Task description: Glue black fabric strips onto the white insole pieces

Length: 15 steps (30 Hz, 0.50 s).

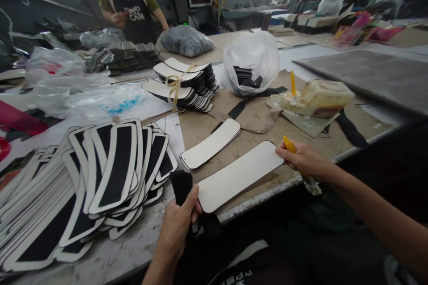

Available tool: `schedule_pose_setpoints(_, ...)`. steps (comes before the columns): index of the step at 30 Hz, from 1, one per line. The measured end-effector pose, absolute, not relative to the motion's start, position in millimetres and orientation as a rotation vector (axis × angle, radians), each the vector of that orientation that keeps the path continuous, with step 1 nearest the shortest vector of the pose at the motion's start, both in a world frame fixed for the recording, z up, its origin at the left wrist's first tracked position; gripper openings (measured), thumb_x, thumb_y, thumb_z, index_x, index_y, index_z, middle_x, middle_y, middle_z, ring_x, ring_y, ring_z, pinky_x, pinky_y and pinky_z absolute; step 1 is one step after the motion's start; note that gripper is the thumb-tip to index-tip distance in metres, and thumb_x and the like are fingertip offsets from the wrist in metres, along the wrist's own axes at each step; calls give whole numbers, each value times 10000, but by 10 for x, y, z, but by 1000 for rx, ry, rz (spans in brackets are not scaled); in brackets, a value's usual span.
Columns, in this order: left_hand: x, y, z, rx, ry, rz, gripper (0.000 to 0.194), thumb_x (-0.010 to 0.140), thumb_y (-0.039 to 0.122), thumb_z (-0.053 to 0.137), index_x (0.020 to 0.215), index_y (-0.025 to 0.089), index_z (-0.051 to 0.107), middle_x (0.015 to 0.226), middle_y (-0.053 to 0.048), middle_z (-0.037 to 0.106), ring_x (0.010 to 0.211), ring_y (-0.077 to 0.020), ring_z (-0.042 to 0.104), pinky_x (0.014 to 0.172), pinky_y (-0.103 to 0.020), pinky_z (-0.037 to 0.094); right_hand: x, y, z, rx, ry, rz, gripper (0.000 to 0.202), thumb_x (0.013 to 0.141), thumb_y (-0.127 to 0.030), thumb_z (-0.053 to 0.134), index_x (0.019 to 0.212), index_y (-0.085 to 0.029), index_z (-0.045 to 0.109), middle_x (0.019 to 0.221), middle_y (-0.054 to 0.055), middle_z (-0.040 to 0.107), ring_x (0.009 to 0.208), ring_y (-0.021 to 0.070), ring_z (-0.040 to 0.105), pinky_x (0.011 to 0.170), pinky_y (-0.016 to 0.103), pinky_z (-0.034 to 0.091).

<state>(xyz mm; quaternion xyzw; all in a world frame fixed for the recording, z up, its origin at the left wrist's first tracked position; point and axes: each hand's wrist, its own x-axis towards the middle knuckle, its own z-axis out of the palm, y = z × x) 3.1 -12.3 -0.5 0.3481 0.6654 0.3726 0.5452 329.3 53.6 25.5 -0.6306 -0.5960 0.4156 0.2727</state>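
My left hand (182,218) is closed on a black strip (181,185), its thumb by the lower left end of a curved white panel (240,176). At the panel's upper right end, my right hand (301,158) is closed around a yellow-handled tool (289,144) and touches the panel's edge. The tool's lower end sticks out below the hand, coated with pale residue. Another white panel (212,142) lies on the brown board just behind. To the left, a large fanned pile of white-edged black pieces (115,169) covers the table.
Behind are a tied stack of panels (177,87), an open plastic bag (250,60) with black pieces, and a glue-stained container (326,95) beside an upright yellow stick (293,83). A person in a black apron (135,9) stands across the table.
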Motion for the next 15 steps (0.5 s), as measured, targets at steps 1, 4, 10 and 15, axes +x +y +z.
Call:
schedule_pose_setpoints(1, 43, -194, -27, 819, 1571, 845, 492, 743, 568, 579, 495, 150, 502, 389, 41, 373, 400, -78, 300, 431, -224, 213, 3275, 525, 217, -1725, -1665, 1056, 335, 783, -521, 499, 674, -209, 446, 488, -61, 406, 421, 97, 350, 422, 235, 285)
schedule_pose_setpoints(4, 43, -308, -101, 809, 1580, 850, 451, 730, 517, 607, 492, 149, 501, 391, 39, 381, 408, -78, 313, 442, -222, 219, 3260, 483, 175, -1852, -1772, 746, 318, 823, -485, 460, 660, -212, 464, 519, -23, 456, 480, 134, 420, 496, 275, 339)
schedule_pose_setpoints(10, 41, -326, -156, 815, 1588, 852, 426, 742, 494, 583, 496, 159, 490, 371, 42, 379, 386, -79, 313, 432, -220, 225, 2919, 261, 504, -1484, -1260, 611, 327, 878, -507, 460, 717, -223, 470, 625, -4, 495, 478, 126, 438, 433, 255, 345)
schedule_pose_setpoints(15, 57, -310, -168, 858, 1578, 853, 417, 739, 493, 581, 497, 163, 498, 364, 41, 391, 375, -82, 330, 420, -218, 242, 2061, 197, 394, -1018, -966, 997, 347, 880, -519, 469, 734, -205, 469, 587, -39, 491, 441, 85, 439, 405, 204, 364)
